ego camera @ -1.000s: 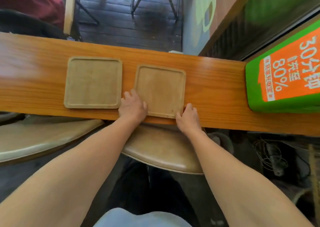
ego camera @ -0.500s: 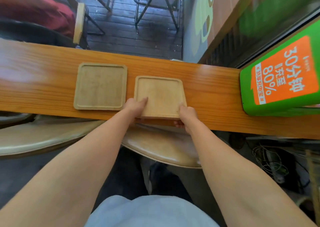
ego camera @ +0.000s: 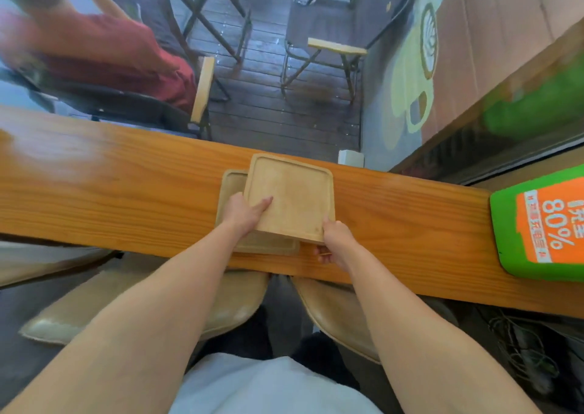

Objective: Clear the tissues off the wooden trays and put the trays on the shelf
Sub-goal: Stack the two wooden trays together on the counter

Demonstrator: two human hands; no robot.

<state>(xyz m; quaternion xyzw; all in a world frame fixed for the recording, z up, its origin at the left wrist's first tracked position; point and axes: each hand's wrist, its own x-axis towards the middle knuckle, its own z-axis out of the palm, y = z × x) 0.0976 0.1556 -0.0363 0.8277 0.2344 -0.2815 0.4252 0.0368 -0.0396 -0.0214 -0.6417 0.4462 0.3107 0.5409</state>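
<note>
At far left we see a blurred person in red (ego camera: 104, 53) seated beyond the long wooden counter (ego camera: 110, 198), well apart from our work. Next along, the lower tray (ego camera: 228, 189) lies flat on the counter, mostly covered; only its left strip and near edge show. Our left hand (ego camera: 245, 212) grips the left edge of the upper tray (ego camera: 290, 198), thumb laid on its inner face, fingers wrapped under and hidden. This upper tray sits over the lower one, shifted right and away from us; we cannot tell whether the two touch. Both trays look bare. Our right hand (ego camera: 336, 239) clasps the upper tray's near right corner, thumb on the rim, its fingers (ego camera: 324, 252) curled beneath. Below the counter, two tan stools (ego camera: 335, 312) stand side by side. At far right a green and orange sign (ego camera: 546, 224) rests on the counter's end, well apart from the trays.
</note>
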